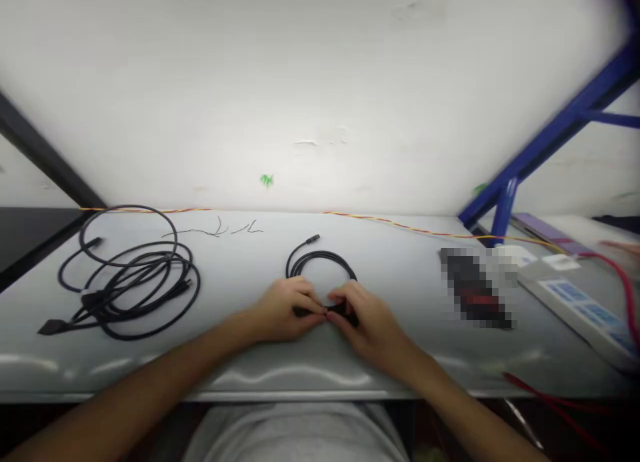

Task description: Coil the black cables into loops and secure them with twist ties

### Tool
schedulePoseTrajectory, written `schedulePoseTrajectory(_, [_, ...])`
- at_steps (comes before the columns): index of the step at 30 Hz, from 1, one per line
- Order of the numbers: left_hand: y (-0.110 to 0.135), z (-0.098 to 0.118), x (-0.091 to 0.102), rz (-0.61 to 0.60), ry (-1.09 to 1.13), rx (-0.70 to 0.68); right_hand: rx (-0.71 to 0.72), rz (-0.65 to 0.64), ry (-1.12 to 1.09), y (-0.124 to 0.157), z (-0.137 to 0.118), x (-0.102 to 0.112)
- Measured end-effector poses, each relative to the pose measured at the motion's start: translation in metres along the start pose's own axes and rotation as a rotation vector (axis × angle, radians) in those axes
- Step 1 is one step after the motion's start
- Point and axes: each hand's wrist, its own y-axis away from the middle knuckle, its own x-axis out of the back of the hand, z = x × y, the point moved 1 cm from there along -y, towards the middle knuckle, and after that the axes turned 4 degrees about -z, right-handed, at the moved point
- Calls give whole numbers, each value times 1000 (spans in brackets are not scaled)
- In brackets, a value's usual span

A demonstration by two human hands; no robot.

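The left hand and right hand press together at the middle of the desk, clamped on the near side of a black cable wound into a neat loop, while a second cable lies loosely tangled well to the left.

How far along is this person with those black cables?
The cable in front already forms a small, round coil. In hand: the left hand and right hand pinch its gathered part together. Remaining: the looser heap of black cables farther left, untouched.
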Motion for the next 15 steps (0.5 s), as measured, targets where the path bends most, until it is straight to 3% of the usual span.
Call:
schedulePoseTrajectory(8, [-10,-5,0,-29,231,92,-135,-55,-142,-10,1,2])
schedulePoseTrajectory(15, [-12,0,3,-33,277,286,-200,-200,-87,-29,-5,11])
